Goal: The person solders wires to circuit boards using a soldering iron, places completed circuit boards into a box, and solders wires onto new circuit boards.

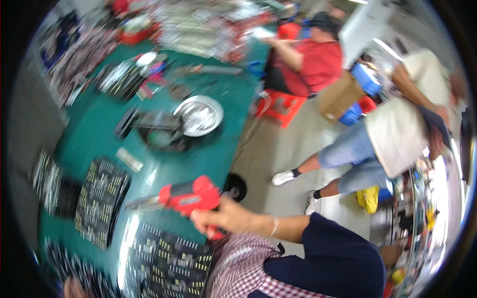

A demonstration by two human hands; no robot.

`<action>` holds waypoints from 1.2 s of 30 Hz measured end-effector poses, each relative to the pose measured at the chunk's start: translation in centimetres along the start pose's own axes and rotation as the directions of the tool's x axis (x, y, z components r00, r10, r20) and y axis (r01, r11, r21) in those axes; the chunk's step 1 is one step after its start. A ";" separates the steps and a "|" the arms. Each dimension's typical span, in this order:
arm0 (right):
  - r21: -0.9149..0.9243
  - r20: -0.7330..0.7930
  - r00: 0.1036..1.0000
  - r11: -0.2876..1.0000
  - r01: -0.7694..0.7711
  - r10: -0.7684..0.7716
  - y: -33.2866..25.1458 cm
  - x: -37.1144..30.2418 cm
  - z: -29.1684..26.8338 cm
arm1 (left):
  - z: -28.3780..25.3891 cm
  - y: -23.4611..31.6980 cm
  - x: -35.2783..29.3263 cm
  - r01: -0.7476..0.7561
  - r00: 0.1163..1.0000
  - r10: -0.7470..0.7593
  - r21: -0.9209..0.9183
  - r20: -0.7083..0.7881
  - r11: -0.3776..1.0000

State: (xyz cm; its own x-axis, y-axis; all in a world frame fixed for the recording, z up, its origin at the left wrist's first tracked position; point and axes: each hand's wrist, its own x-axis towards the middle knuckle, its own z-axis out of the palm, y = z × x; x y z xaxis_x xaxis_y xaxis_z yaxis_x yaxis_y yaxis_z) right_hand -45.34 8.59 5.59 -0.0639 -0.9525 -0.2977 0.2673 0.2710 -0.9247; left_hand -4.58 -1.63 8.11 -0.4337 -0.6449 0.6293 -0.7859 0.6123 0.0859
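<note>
My right hand [229, 214] is wrapped round the handle of a red pistol-shaped power tool [191, 195] with a long, thin metal nose. It is held above the near part of the green table [174, 171], nose pointing left. Black panels with rows of small pale rectangles [181, 268] lie just below the tool. Another stack of such panels [101, 203] sits farther left. At the lower left rim, only a blurred bit of my left hand [74, 288] shows beside more dark panels [74, 263]; its fingers cannot be made out.
Farther up the table are a round metal bowl [211, 107], a dark tool or fixture [154, 124] and a small pale block [129, 159]. A person in red [320, 59] sits at the far right table edge. Another person [392, 134] stands in the aisle near a cardboard box [340, 94].
</note>
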 end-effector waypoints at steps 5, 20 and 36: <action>-0.061 0.125 0.992 0.998 0.008 0.000 0.7 -1.0 -0.3 | 5.9 9.3 -2.9 0.216 0.887 -0.025 -0.366 0.460 0.905; -0.165 0.088 0.992 0.983 -0.080 0.095 3.7 -1.7 -1.0 | 9.3 10.0 -4.2 0.185 0.917 -0.051 -0.307 0.397 0.934; -0.286 0.182 0.983 0.958 0.015 0.039 5.8 -1.8 -1.0 | 9.2 9.7 -4.0 0.229 0.912 -0.090 -0.315 0.401 0.921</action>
State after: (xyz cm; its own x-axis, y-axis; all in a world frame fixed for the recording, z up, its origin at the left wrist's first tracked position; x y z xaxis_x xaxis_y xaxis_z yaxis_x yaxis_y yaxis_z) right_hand -44.65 11.96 0.54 0.1226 -0.9505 -0.2855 -0.0198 0.2853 -0.9582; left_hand -14.48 2.69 -0.70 -0.5016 -0.8263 0.2561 -0.6847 0.5601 0.4663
